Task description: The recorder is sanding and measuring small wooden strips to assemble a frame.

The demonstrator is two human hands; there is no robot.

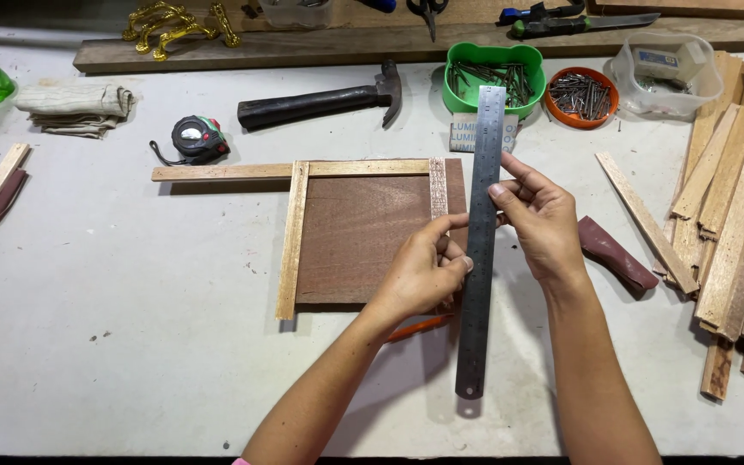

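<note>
over brown board (363,241), steel ruler (480,232) lengthwise, near-vertical

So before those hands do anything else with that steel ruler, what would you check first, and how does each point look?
1. Steel ruler held by both left hand and right hand: ok.
2. Ruler lies along the narrow strip: ok.
3. Brown board flat on the table: ok.
4. Ruler's end level with the board's top edge: not ok, it overshoots.
5. Orange pencil within reach: ok.
6. Strip fixed down: cannot tell.
</note>
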